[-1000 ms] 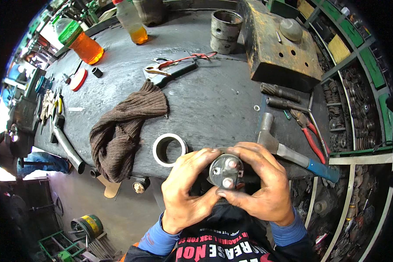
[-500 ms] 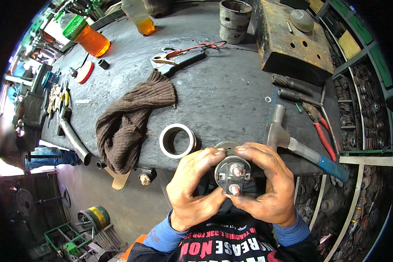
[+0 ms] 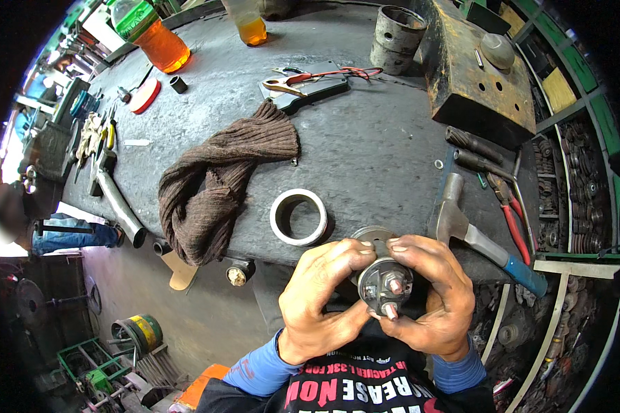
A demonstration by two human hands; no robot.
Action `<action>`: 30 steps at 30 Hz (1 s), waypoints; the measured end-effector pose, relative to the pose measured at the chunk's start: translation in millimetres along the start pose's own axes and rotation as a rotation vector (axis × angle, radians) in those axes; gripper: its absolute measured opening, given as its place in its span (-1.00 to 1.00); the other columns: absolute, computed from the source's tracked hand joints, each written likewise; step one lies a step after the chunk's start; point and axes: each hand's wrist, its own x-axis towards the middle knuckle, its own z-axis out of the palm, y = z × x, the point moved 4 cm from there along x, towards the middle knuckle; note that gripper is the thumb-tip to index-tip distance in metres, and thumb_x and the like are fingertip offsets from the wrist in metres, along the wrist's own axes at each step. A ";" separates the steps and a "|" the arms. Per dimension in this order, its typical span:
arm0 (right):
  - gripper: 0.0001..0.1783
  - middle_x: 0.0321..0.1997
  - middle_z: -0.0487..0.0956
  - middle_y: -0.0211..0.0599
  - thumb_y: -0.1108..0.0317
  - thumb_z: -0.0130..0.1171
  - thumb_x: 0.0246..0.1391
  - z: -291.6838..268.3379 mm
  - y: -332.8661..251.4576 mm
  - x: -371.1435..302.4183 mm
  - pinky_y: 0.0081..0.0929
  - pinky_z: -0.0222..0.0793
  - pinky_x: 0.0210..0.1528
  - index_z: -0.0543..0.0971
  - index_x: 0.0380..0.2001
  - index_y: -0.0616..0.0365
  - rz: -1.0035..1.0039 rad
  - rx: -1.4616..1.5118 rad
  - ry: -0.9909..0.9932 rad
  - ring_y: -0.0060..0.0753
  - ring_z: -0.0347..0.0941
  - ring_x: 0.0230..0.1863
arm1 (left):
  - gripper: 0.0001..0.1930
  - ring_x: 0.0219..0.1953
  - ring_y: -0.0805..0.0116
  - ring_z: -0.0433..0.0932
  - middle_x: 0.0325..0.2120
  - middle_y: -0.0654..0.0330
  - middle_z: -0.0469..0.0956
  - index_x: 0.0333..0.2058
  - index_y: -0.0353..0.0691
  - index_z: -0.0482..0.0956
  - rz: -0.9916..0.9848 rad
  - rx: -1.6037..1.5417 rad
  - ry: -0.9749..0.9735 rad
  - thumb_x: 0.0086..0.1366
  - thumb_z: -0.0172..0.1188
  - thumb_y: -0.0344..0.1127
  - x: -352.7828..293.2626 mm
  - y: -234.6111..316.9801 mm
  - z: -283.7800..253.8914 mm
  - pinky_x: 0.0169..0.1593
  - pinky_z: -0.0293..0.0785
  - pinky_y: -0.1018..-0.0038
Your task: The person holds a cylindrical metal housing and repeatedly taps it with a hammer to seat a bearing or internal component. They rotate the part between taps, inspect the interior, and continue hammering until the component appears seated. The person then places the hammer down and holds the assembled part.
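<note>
Both hands hold a small dark metal cylinder with studs on its end face (image 3: 386,286) in front of my chest, just off the front edge of the grey metal workbench (image 3: 365,138). My left hand (image 3: 320,303) wraps its left side with fingers over the top. My right hand (image 3: 434,296) cups its right side, thumb by the lower stud. A round metal disc (image 3: 372,235) lies on the bench right behind the cylinder. A white metal ring (image 3: 298,217) sits to its left.
A brown knitted rag (image 3: 213,186) hangs over the front edge. A hammer with a blue handle (image 3: 482,237), red-handled pliers (image 3: 513,220), a rusty metal block (image 3: 475,69), a grey sleeve (image 3: 396,38), two bottles of orange liquid (image 3: 155,38) and a tool with red wires (image 3: 310,82) lie about. Another person stands at far left.
The view has shifted so bench and hands sit higher and larger. My hands keep their hold on the cylinder, turning it slightly.
</note>
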 end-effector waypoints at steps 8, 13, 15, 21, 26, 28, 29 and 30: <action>-0.21 0.19 0.66 0.07 0.41 0.64 -0.24 1.3 2.6 -5.9 -0.10 0.50 0.33 0.61 0.17 0.29 0.019 0.027 0.000 0.08 0.61 0.25 | -0.44 0.05 0.01 0.69 -0.04 0.02 0.74 0.00 -0.33 0.69 0.014 0.015 0.007 -0.08 0.57 -0.55 -2.8 0.0 -0.1 0.17 0.58 0.24; -0.20 0.21 0.64 0.11 0.42 0.67 -0.20 9.7 7.5 -18.9 -0.08 0.49 0.34 0.52 0.16 0.25 0.045 0.154 0.073 0.11 0.59 0.29 | -0.44 0.04 0.03 0.69 -0.05 0.03 0.74 -0.02 -0.31 0.70 -0.007 0.030 0.016 -0.11 0.57 -0.52 -7.4 1.7 -0.9 0.17 0.58 0.25; -0.20 0.22 0.64 0.14 0.41 0.70 -0.20 9.7 7.4 -19.4 -0.06 0.50 0.32 0.50 0.14 0.23 0.030 0.156 0.061 0.12 0.60 0.27 | -0.44 0.02 0.04 0.70 -0.06 0.03 0.74 -0.03 -0.31 0.70 0.014 0.053 0.012 -0.12 0.57 -0.51 -8.3 2.2 -1.1 0.16 0.58 0.26; -0.23 0.21 0.59 0.16 0.29 0.70 -0.09 8.9 8.0 -19.1 -0.07 0.50 0.33 0.49 0.14 0.26 -0.035 0.094 -0.002 0.04 0.56 0.28 | -0.46 0.00 0.04 0.71 -0.08 0.00 0.74 -0.06 -0.31 0.69 0.014 0.035 0.043 -0.12 0.59 -0.49 -12.3 0.2 -1.2 0.14 0.59 0.24; -0.22 0.21 0.60 0.16 0.26 0.71 -0.08 7.0 9.5 -19.5 -0.08 0.52 0.30 0.49 0.14 0.25 -0.038 0.086 -0.001 0.05 0.57 0.28 | -0.45 0.00 0.04 0.71 -0.08 -0.02 0.74 -0.05 -0.32 0.68 0.017 0.015 0.032 -0.12 0.58 -0.50 -11.0 -0.8 0.7 0.14 0.60 0.24; -0.23 0.22 0.61 0.16 0.30 0.70 -0.10 7.4 8.4 -19.1 -0.06 0.52 0.30 0.51 0.15 0.25 -0.027 0.110 0.009 0.07 0.58 0.27 | -0.44 0.01 0.04 0.70 -0.07 -0.04 0.74 -0.04 -0.33 0.67 0.009 0.004 0.043 -0.12 0.58 -0.50 -13.3 -2.0 0.5 0.14 0.60 0.24; -0.23 0.23 0.63 0.15 0.35 0.69 -0.14 7.8 7.1 -18.4 -0.04 0.52 0.31 0.52 0.15 0.25 -0.019 0.132 0.019 0.10 0.60 0.27 | -0.44 0.01 0.04 0.70 -0.07 -0.05 0.74 -0.03 -0.34 0.67 0.005 -0.001 0.049 -0.11 0.58 -0.50 -14.8 -2.8 0.5 0.14 0.60 0.23; -0.22 0.23 0.64 0.15 0.40 0.68 -0.17 7.5 6.4 -18.1 -0.03 0.52 0.31 0.53 0.16 0.25 -0.009 0.151 0.032 0.13 0.61 0.26 | -0.43 0.02 0.04 0.70 -0.07 -0.06 0.73 -0.03 -0.34 0.67 0.006 -0.001 0.047 -0.12 0.58 -0.50 -15.9 -4.1 0.9 0.14 0.60 0.23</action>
